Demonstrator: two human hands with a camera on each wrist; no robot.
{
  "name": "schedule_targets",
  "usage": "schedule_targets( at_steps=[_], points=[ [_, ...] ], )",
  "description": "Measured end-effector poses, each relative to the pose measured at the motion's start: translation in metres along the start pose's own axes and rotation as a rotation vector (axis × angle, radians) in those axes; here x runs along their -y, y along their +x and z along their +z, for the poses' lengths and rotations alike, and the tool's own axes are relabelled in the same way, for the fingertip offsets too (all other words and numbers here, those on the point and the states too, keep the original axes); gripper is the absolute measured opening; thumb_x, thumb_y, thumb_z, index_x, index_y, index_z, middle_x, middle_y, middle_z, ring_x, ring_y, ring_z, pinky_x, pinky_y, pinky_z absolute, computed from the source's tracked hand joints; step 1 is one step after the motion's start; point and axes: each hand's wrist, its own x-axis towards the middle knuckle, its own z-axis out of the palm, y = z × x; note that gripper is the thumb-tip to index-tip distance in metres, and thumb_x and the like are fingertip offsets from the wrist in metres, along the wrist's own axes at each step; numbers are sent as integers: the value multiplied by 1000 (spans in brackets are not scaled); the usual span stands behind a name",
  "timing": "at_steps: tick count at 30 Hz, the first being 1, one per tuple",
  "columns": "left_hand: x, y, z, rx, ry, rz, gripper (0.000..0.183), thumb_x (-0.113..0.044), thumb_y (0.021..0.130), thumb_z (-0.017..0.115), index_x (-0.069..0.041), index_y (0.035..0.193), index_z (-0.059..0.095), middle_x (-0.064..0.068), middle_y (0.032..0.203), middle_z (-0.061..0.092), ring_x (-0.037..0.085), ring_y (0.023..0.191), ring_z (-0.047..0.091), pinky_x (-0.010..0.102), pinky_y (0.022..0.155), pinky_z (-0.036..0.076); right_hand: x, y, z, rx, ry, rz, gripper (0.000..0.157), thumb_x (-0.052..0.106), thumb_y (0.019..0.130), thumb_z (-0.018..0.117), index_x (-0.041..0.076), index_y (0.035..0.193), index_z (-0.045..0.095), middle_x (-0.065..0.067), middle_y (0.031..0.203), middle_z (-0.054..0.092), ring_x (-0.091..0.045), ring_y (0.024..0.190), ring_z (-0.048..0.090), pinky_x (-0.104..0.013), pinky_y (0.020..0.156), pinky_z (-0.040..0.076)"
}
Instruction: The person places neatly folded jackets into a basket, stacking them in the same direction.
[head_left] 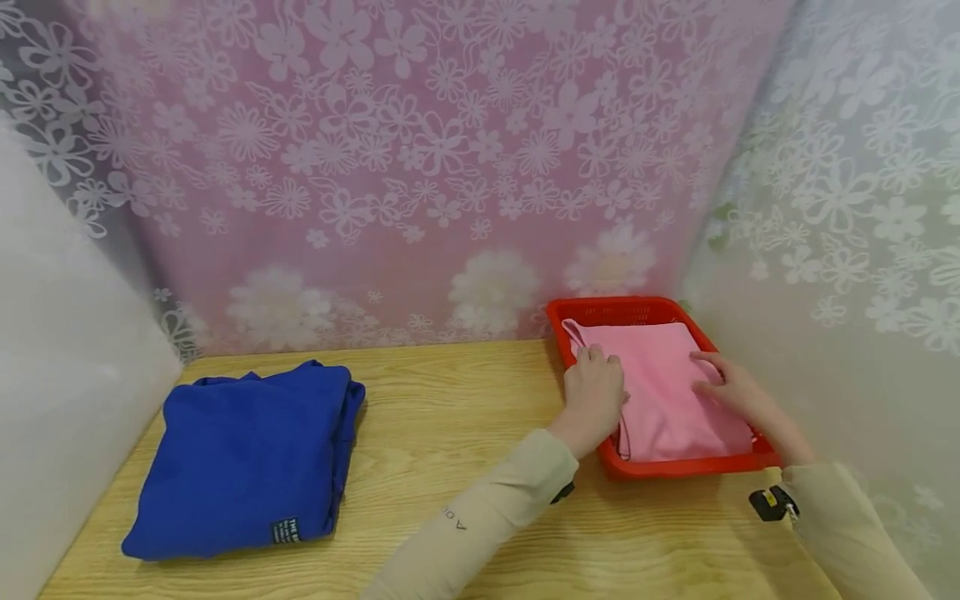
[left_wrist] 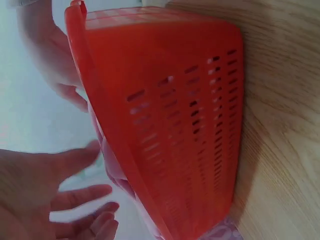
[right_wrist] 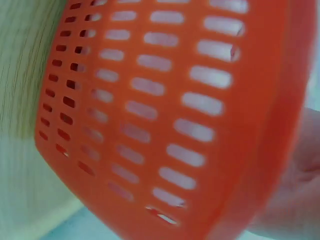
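A pink cloth [head_left: 667, 383] lies in a red basket [head_left: 690, 467], folded up neat and flat, and it fills most of the inside. The basket sits on the right side of the wooden desk [head_left: 442, 417]. Its sides have lots of little holes, and bits of the cloth show above the rim.

The left hand [head_left: 596, 392] is at the left edge of the cloth, over the basket's rim. Its thumb and fingers are apart and a bit bent, and the left wrist view shows nothing held between them. The right hand [head_left: 738, 398] is at the other edge of the cloth, by the right rim. Its fingers and thumb are spread wide, and they do not hold on to anything. I cannot tell how hard the hands touch the cloth.

Both arms have light tan sleeves [head_left: 480, 517], and a small black thing [head_left: 772, 502] is near the right cuff.

Well apart from the basket, a blue top [head_left: 240, 458] lies folded on the left side of the desk. It has a dark label [head_left: 286, 531] near its front edge, with white letters. Behind the desk is a pink sheet [head_left: 420, 167] with white flowers all over it
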Motion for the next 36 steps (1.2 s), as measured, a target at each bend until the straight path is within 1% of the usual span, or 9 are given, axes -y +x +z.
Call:
schedule_targets(
  at_steps=[3,7,12,16,21,24,27,32,36],
  points=[
    [8,0,1,63,67,22,46,-64,93,60,-25,115,70,-5,115,64,13,112,55,30,93,48,9,-2,3,-22,-154,-90,55,11,94,69,-11,140,49,-44,145,36,-61,128,39,-73,103,35],
    [16,1,6,234,111,24,58,-71,96,44,-27,123,71,-8,133,64,15,137,45,48,120,27,18,-10,9,78,-255,-132,65,24,95,71,-6,147,46,-43,150,30,-58,124,50,-66,97,46],
    [22,4,7,335,113,30,52,-68,99,41,-33,108,79,-13,135,65,16,150,32,53,123,15,23,-14,20,111,-227,-117,71,27,96,69,-5,152,38,-42,155,23,-60,132,40,-66,98,46],
    [30,8,12,351,71,33,51,-66,100,42,-34,120,76,-11,142,60,17,149,33,52,123,19,25,-10,27,89,-193,-122,72,23,95,70,-7,152,37,-43,154,21,-63,134,32,-70,101,40],
    [46,6,20,160,-52,66,38,-55,102,51,-27,109,77,-6,124,69,15,127,54,48,116,33,48,-4,36,-46,-179,-154,62,17,93,73,-3,146,47,-41,145,41,-60,128,43,-71,98,41],
    [53,-1,15,11,-90,86,27,-46,103,55,-29,106,76,-8,106,72,13,103,64,36,100,45,72,-5,40,-159,-144,-181,48,12,95,71,0,139,56,-34,134,56,-53,122,52,-69,97,44],
    [61,-9,7,-96,-103,99,23,-42,103,57,-29,105,76,-11,99,74,10,88,66,28,83,48,97,-8,44,-273,-104,-210,34,11,96,69,2,129,66,-27,123,67,-47,110,63,-64,89,51],
    [81,-25,-5,-202,-131,143,21,-38,103,58,-26,107,75,-10,101,74,11,89,67,24,78,51,134,-12,54,-490,-103,-329,14,9,92,74,6,106,76,-16,94,76,-36,81,70,-53,69,58],
    [95,-40,-9,-283,-156,183,18,-34,102,61,-23,104,76,-8,98,75,12,88,69,24,79,54,159,-14,64,-581,-97,-387,11,7,89,77,7,101,77,-12,87,76,-31,75,71,-45,60,55]
  ],
)
